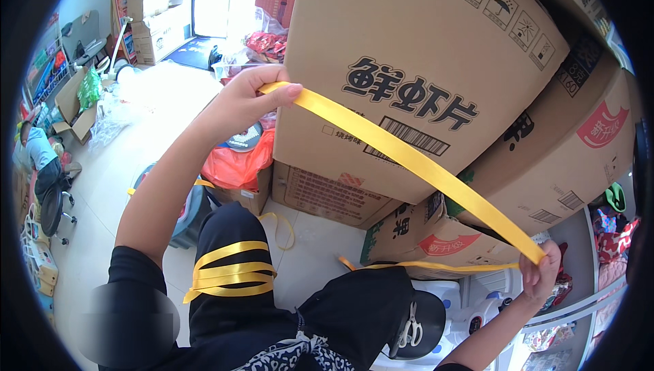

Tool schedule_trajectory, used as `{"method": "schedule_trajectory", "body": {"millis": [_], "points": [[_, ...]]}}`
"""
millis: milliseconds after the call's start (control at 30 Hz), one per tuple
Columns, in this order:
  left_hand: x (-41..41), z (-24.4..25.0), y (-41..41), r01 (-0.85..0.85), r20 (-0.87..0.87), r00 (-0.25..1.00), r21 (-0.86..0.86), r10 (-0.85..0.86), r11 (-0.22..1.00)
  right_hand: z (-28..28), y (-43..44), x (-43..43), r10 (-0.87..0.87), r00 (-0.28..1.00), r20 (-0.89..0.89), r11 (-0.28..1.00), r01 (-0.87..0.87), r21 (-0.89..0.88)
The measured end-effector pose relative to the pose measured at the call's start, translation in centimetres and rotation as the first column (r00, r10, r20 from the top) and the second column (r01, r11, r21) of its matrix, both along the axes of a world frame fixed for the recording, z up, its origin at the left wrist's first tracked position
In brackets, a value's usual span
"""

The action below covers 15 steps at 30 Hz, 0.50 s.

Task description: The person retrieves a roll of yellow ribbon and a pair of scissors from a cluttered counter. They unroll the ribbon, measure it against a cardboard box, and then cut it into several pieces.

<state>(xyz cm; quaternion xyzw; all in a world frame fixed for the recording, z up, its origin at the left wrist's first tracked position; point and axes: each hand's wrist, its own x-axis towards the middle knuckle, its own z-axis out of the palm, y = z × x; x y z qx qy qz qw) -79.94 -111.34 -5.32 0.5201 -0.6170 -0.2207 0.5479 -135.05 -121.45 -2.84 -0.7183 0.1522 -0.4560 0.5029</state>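
A yellow satin ribbon (409,154) stretches diagonally between my two hands, in front of a large cardboard box (332,29). My left hand (263,90) pinches its upper end between thumb and fingers. At the lower right, my right hand (541,269) grips the other end of the span, and a further length runs from there back across my right thigh. Several yellow ribbon strips (235,274) lie across my left thigh, on black trousers. Scissors with white handles (410,327) rest on a black seat (429,320) by my right leg.
More cardboard boxes (557,156) are stacked at the right. A red plastic bag (240,159) and a lidded grey bin (189,218) stand beyond my left knee. A ribbon scrap (283,228) lies on the tiled floor. Another person (43,161) sits at far left near an open carton (76,110).
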Motion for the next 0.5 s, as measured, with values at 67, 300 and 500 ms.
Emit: {"method": "schedule_trajectory", "body": {"millis": [67, 300, 500], "points": [[1.1, -1.6, -0.2, 0.046, -0.011, 0.999, 0.043, -0.046, 0.998, 0.0, -1.1, -1.1, -0.077, 0.995, 0.059, 0.995, 0.073, 0.07], [1.5, -4.0, -1.7, -0.005, 0.236, 0.972, -0.038, 0.014, 0.999, -2.6, -5.6, -1.9, -0.589, 0.795, -0.141, 0.806, 0.592, -0.029], [1.8, -4.5, -5.3, -0.38, -0.038, 0.925, -0.114, 0.378, 0.918, -5.0, -8.0, -0.9, -0.743, 0.669, -0.012, 0.669, 0.743, 0.014]]}}
